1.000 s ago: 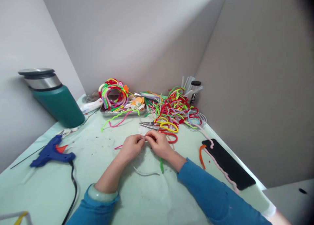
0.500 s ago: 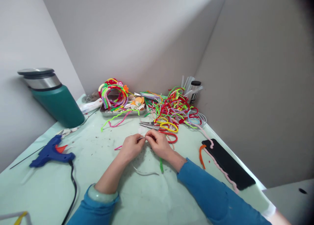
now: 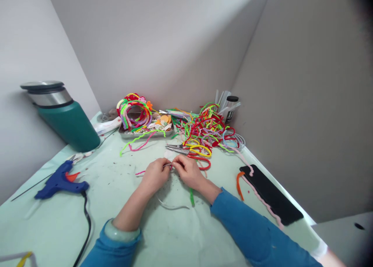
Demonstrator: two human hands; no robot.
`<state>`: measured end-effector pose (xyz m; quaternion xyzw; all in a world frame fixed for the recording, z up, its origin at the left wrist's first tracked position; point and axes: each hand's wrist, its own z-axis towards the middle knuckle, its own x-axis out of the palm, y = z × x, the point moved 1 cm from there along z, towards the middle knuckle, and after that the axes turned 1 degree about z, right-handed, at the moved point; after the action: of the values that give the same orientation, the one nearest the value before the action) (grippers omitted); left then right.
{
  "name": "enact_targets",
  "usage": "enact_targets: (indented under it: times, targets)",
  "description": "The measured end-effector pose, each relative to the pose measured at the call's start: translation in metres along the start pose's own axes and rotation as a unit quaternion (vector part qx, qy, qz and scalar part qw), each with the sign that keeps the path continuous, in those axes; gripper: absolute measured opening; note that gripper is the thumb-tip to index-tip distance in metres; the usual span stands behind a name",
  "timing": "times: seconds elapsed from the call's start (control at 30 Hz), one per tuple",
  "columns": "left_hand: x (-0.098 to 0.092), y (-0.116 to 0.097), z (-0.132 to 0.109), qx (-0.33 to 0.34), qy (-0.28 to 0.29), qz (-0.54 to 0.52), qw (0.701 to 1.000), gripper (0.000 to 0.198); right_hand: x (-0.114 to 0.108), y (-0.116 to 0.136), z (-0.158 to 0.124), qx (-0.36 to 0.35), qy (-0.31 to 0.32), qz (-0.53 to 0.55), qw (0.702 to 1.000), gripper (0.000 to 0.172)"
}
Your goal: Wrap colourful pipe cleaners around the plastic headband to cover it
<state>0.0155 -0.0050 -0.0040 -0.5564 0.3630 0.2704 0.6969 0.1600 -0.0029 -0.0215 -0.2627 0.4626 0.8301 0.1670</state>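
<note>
Pinched between thumb and fingers of my left hand is a thin whitish cord. My right hand pinches at the same cord close by, the fingertips of both hands almost touching. A bit of pink pipe cleaner shows by the fingertips, and a pink end sticks out left of my left hand. Below the hands, a pale curved strand hangs over or lies on the cloth; whether it joins the held cord is hidden. A green pipe cleaner pokes out under my right wrist. Scissors with yellow and red handles lie just beyond.
A blue glue gun and a teal bottle stand left. Behind are a metal tray with pipe-cleaner rings and small shapes, and a tangled pipe-cleaner pile. A black phone-like slab lies right, with pink and orange pipe cleaners beside it.
Both hands have dipped slightly toward me, still pinching the cord. A little more pink shows between the fingertips. Everything else stays where it was.
</note>
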Motion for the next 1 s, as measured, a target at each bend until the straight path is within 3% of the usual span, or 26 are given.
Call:
enact_targets:
  times: [0.13, 0.33, 0.67, 1.0]
  targets:
    - [0.0024, 0.0046, -0.0006, -0.003, -0.033, 0.05, 0.998, 0.021, 0.0003, -0.0005, -0.0002, 0.003, 0.001, 0.002, 1.0, 0.01]
    - [0.0041, 0.0069, -0.0021, 0.01, -0.031, 0.062, 0.998, 0.02, 0.0004, 0.0003, -0.0006, 0.005, -0.005, 0.005, 1.0, 0.011]
    - [0.001, 0.0037, 0.0008, 0.061, -0.063, -0.066, 0.994, 0.022, -0.0015, -0.0028, 0.0029, 0.025, -0.026, 0.048, 0.998, 0.014]
    - [0.0002, 0.0022, 0.0021, 0.033, -0.049, -0.161, 0.985, 0.025, -0.0018, -0.0014, 0.0022, 0.025, -0.024, 0.047, 0.998, 0.015]
